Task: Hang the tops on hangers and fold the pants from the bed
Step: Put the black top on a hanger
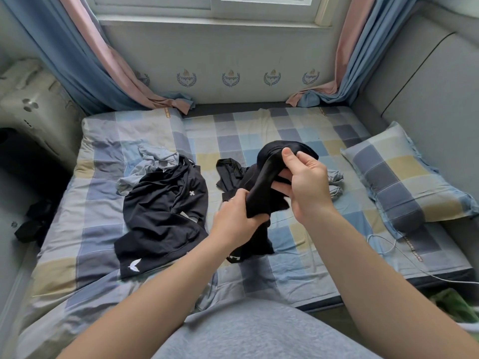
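Gripping a black garment mid-frame, left hand clutching low, right hand pinching higher; more black clothes dumped center-left on the bed.

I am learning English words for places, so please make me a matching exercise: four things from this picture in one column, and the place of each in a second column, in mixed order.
Things
1. black garment with white logos
2. checked pillow
3. white cable
4. black twisted garment

Places
A. gripped by the left hand and the right hand
B. spread on the left part of the bed
C. at the bed's right edge
D. trailing over the bed's near right corner

Pairs: 1-B, 2-C, 3-D, 4-A
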